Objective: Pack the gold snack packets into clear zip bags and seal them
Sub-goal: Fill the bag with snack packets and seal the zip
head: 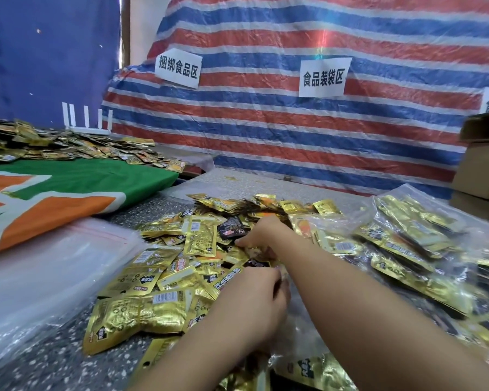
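Note:
A loose heap of gold snack packets (181,261) covers the middle of the speckled table (54,362). My right hand (261,232) reaches into the heap's far part, fingers curled down on a packet there. My left hand (254,294) is nearer me, fingers closed at the mouth of a clear zip bag (294,328) that lies under my forearms; the bag is hard to make out. A stack of empty clear zip bags (48,266) lies at the left. Filled clear bags of packets (412,249) are piled at the right.
A green, orange and white cloth (68,190) covers the left table, with another spread of gold packets (54,145) behind it. A striped tarp (294,122) with paper signs hangs at the back. Cardboard boxes (480,170) stand at the far right.

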Available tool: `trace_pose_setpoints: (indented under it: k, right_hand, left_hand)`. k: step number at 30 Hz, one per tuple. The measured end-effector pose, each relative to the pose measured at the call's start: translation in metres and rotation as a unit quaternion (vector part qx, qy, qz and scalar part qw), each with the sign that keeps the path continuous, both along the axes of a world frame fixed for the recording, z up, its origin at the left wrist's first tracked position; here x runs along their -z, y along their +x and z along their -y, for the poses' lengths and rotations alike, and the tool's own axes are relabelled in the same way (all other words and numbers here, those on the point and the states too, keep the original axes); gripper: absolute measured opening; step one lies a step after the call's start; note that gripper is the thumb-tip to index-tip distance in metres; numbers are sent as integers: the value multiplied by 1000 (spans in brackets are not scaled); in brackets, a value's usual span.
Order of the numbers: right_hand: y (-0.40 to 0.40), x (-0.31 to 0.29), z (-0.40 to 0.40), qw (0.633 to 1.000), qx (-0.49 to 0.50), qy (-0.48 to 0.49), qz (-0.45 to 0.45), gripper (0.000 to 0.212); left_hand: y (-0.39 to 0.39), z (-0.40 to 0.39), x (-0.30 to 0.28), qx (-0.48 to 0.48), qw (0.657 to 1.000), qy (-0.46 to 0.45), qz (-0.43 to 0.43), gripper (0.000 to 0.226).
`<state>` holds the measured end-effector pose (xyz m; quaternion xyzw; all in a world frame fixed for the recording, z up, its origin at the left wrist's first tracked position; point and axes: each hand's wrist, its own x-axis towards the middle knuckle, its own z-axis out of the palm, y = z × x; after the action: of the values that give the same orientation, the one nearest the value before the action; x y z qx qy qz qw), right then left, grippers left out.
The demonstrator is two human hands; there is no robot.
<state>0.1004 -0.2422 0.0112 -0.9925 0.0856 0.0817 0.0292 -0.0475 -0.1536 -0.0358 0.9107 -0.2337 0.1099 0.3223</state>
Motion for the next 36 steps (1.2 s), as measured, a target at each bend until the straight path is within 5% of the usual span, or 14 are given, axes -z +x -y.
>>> trace_pose_setpoints:
  k: [4,11,14,18,22,26,31,34,36]
  right_hand:
    - [3,4,-11,999,20,24,-28,81]
    - [0,3,-5,988,11,148,-47,57]
    - [-4,2,-3,961,23,274,-21,47]
    - [-14,-9,5,942,68,328,-25,48]
    - [-23,-16,17,902,102,418,-13,25]
    - [-34,-32,42,814,70,566,109,19]
    - [-79,-65,80,620,27,760,192,20]
    - [-118,-72,104,572,18,795,198,20]
    - [-143,-72,120,576,19,793,198,19]
  left_hand:
    - [-2,-2,-4,11,999,-11,-28,21]
    - [-2,-2,-2,7,1000,-10,-6,29]
    - [0,-3,0,8,1000,-16,4,33]
    - [-2,-3,1,4,1000,-18,15,35]
    - [-4,-2,1,32,999,-37,16,38]
    - [-6,-2,1,56,996,-75,-9,39]
    - [-9,-4,-2,72,992,-106,5,37]
    - [-11,-3,-4,88,988,-127,7,35]
    - [-12,-3,-7,98,986,-130,19,33]
